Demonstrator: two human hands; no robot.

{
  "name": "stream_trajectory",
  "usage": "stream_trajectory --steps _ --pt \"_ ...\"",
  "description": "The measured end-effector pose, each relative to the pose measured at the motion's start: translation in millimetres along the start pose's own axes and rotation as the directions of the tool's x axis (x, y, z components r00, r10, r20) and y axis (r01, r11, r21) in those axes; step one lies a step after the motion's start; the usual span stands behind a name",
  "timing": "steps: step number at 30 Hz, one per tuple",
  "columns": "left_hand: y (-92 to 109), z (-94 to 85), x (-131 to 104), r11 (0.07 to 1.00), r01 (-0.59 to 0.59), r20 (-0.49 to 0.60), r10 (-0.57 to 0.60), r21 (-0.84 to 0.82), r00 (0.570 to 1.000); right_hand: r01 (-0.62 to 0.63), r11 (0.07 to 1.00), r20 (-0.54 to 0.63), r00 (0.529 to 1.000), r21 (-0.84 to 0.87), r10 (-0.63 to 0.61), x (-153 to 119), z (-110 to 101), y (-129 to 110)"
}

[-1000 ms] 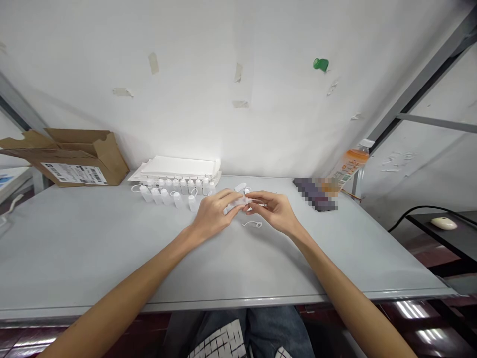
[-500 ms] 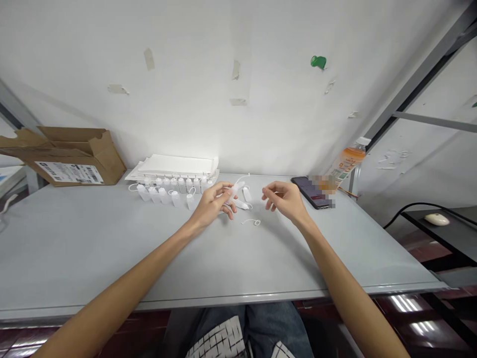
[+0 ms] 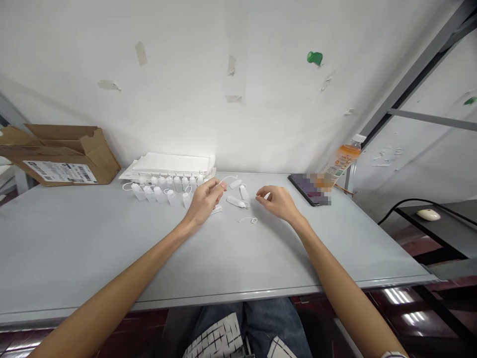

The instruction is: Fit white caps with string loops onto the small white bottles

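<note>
My left hand is closed on a small plastic squeeze bottle, mostly hidden by the fingers; a thin white cap strap sticks out past the fingertips. To its right, my right hand hovers with thumb and forefinger together in a pinch; whatever is between them is too small to make out. Between the hands lie several small white bottles, one on its side and another nearer the right hand. A loose looped strap rests in front of them. Left of my left hand, several translucent bottles stand in rows.
White flat sheets lie behind the bottle rows. An open cardboard box stands at the far left. On the right are a phone and an orange drink bottle. A mouse sits on a black stand beyond the table.
My left hand has turned and drawn back slightly left, so the bottle in it is now mostly covered. My right hand has come slightly left and lower. The view has shifted a little.
</note>
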State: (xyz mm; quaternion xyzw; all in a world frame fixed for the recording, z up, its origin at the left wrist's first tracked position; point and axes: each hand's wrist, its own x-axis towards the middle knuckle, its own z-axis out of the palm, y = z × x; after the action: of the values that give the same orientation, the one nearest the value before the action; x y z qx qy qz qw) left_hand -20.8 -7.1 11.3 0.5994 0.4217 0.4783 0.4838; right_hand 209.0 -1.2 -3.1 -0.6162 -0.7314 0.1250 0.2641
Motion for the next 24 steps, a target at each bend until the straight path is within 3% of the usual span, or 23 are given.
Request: stream_trajectory --steps 6,8,12,18,24 --pt "1.6 1.2 -2.4 0.998 -0.038 -0.014 0.039 0.057 0.999 -0.153 0.978 -0.146 0.980 -0.142 0.132 9.6 -14.9 31.4" --pt "2.5 1.8 -3.4 0.998 -0.019 -0.009 0.019 0.065 1.000 -0.188 0.969 -0.140 0.976 -0.162 0.166 11.4 -16.4 39.8" --pt "2.1 3.0 -4.2 0.997 0.055 0.000 -0.055 0.046 0.998 -0.151 0.980 -0.113 0.984 -0.130 0.136 13.1 -9.2 45.2" --pt "-0.6 3.7 -3.5 0.997 0.076 0.018 -0.077 0.022 0.997 -0.131 0.977 -0.147 0.983 -0.167 0.107 14.0 0.2 42.0" --pt "-1.0 5.4 -4.3 0.994 0.071 0.012 -0.070 -0.087 0.997 -0.030 0.996 0.019 0.999 -0.082 0.032 17.1 -4.8 56.8"
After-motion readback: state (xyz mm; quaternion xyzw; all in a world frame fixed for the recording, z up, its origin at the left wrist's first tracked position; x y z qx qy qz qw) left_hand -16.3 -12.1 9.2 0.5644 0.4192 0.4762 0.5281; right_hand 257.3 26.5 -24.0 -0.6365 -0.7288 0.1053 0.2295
